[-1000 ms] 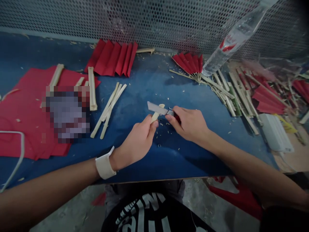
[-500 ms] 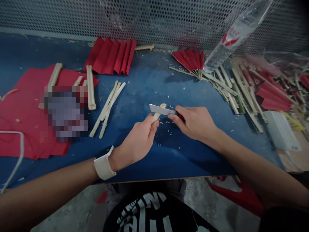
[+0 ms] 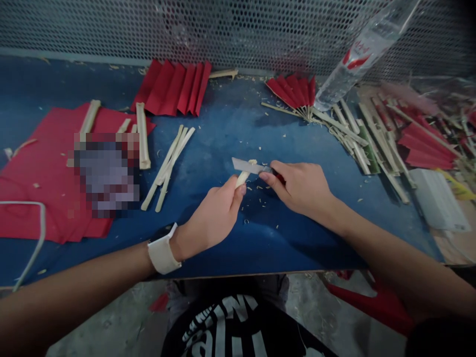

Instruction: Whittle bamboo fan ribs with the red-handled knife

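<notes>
Pale cream strip, silver-grey knife blade, blue tabletop, red paper sheets, white-lettered black shirt

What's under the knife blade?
A pale strip, held in the left hand, crosses under the knife blade; its far tip shows beyond. The blue tabletop lies below. The stretch of strip directly behind the blade is covered.

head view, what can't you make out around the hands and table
All in the head view:
Knife: handle, mostly covered by the right hand.
Pale strip: lower end, inside the left hand.
Bottle: top, cut off by upper edge.
Dark object: details, blurred by pixelation.
</notes>
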{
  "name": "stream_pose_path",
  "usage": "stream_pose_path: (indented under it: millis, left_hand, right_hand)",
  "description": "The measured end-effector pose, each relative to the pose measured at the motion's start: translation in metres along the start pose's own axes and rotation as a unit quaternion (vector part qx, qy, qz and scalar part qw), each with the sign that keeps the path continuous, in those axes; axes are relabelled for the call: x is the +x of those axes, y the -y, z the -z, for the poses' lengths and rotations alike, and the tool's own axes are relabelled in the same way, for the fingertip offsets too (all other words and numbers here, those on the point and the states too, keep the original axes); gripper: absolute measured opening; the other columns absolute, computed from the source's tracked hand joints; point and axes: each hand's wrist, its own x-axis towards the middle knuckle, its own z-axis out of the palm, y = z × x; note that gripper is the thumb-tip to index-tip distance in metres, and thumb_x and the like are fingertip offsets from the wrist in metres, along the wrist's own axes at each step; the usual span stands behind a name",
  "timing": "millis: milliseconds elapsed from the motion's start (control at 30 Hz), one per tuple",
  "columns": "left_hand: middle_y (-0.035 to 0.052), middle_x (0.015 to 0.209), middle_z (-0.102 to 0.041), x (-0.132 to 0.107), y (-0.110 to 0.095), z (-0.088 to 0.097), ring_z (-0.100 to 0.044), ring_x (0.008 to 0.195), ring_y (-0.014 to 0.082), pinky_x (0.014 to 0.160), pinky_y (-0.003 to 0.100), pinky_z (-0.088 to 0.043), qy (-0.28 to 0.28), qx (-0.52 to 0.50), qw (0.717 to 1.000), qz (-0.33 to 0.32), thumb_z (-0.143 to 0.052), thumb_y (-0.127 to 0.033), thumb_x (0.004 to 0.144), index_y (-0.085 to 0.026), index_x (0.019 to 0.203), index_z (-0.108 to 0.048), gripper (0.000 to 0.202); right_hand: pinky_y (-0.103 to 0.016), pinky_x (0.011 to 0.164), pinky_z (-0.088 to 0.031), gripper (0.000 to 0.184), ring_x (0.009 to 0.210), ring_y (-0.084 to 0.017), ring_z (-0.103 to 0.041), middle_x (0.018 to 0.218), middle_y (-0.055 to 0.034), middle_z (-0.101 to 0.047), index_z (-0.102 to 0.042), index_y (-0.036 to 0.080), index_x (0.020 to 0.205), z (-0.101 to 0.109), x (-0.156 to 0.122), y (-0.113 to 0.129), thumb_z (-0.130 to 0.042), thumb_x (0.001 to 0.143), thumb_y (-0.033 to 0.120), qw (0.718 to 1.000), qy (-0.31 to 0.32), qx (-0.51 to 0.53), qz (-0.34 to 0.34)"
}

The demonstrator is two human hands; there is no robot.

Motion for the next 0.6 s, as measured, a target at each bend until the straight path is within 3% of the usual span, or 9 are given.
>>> stream_pose_path:
  millis: [67, 133, 167, 200, 233, 300, 400, 600]
  left_hand:
    - [-0.0039, 0.061, -0.052, -0.002, 0.001, -0.001, -0.048, 0.049, 0.0124, 0.051, 0.027, -0.032, 0.010, -0.003, 1.000, -0.004, -0.035, -0.032, 0.109, -0.022, 0.088, -0.044, 0.025]
    - [-0.0051, 0.058, -0.051, -0.006, 0.001, -0.003, -0.046, 0.046, 0.0123, 0.049, 0.028, -0.029, 0.029, -0.003, 0.999, -0.014, -0.036, -0.033, 0.109, -0.022, 0.090, -0.045, 0.023]
    - [-0.0053, 0.058, -0.050, -0.007, 0.001, -0.004, -0.045, 0.045, 0.0122, 0.049, 0.028, -0.028, 0.033, -0.005, 0.999, -0.015, -0.036, -0.034, 0.109, -0.023, 0.089, -0.045, 0.024]
    - [-0.0054, 0.058, -0.050, -0.008, 0.001, -0.004, -0.045, 0.045, 0.0122, 0.049, 0.028, -0.028, 0.036, -0.009, 0.999, -0.016, -0.036, -0.035, 0.109, -0.023, 0.089, -0.044, 0.025]
    - [-0.0052, 0.058, -0.051, -0.009, 0.001, -0.005, -0.045, 0.046, 0.0122, 0.049, 0.028, -0.029, 0.037, -0.013, 0.999, -0.014, -0.035, -0.036, 0.109, -0.023, 0.089, -0.044, 0.026]
    - [-0.0045, 0.061, -0.052, -0.010, 0.001, -0.005, -0.046, 0.048, 0.0123, 0.051, 0.029, -0.032, 0.038, -0.026, 0.999, -0.008, -0.033, -0.038, 0.110, -0.022, 0.089, -0.045, 0.029]
    - [-0.0041, 0.063, -0.051, -0.009, 0.001, -0.004, -0.045, 0.051, 0.0118, 0.052, 0.028, -0.034, 0.047, -0.055, 0.997, 0.002, -0.032, -0.041, 0.110, -0.022, 0.090, -0.046, 0.031]
    - [-0.0037, 0.067, -0.049, -0.007, 0.004, -0.004, -0.044, 0.053, 0.0114, 0.053, 0.028, -0.036, 0.044, -0.107, 0.993, 0.029, -0.033, -0.048, 0.110, -0.021, 0.092, -0.047, 0.035]
  right_hand:
    - [-0.034, 0.057, -0.017, 0.063, 0.053, -0.015, -0.042, 0.065, -0.0045, -0.063, -0.062, 0.021, 0.080, 0.004, 0.007, -0.012, -0.031, 0.108, 0.068, 0.999, -0.013, 0.021, -0.025]
    - [-0.035, 0.058, -0.017, 0.062, 0.051, -0.013, -0.035, 0.059, -0.0034, -0.056, -0.053, 0.022, 0.071, 0.013, 0.017, -0.036, -0.033, 0.108, 0.068, 0.993, -0.044, 0.052, -0.094]
    - [-0.036, 0.058, -0.017, 0.064, 0.049, -0.011, -0.031, 0.054, -0.0021, -0.049, -0.046, 0.023, 0.066, 0.019, 0.022, -0.050, -0.032, 0.108, 0.069, 0.985, -0.072, 0.066, -0.139]
    - [-0.037, 0.059, -0.017, 0.062, 0.051, -0.011, -0.029, 0.055, -0.0010, -0.044, -0.040, 0.025, 0.065, 0.025, 0.026, -0.063, -0.032, 0.107, 0.070, 0.974, -0.138, 0.053, -0.173]
    - [-0.038, 0.060, -0.017, 0.061, 0.052, -0.012, -0.029, 0.055, -0.0007, -0.042, -0.038, 0.026, 0.065, 0.030, 0.029, -0.073, -0.031, 0.108, 0.069, 0.962, -0.196, 0.034, -0.185]
    - [-0.038, 0.063, -0.020, 0.057, 0.057, -0.014, -0.036, 0.060, -0.0022, -0.045, -0.039, 0.025, 0.068, 0.034, 0.030, -0.080, -0.028, 0.110, 0.063, 0.959, -0.233, 0.037, -0.159]
    - [-0.036, 0.062, -0.022, 0.053, 0.055, -0.016, -0.036, 0.059, -0.0011, -0.045, -0.041, 0.026, 0.071, 0.026, 0.025, -0.061, -0.033, 0.108, 0.063, 0.980, -0.164, 0.069, -0.090]
    - [-0.033, 0.057, -0.024, 0.063, 0.053, -0.017, -0.042, 0.061, -0.0024, -0.054, -0.055, 0.023, 0.079, 0.009, 0.008, -0.016, -0.021, 0.108, 0.068, 0.994, -0.053, 0.085, 0.054]
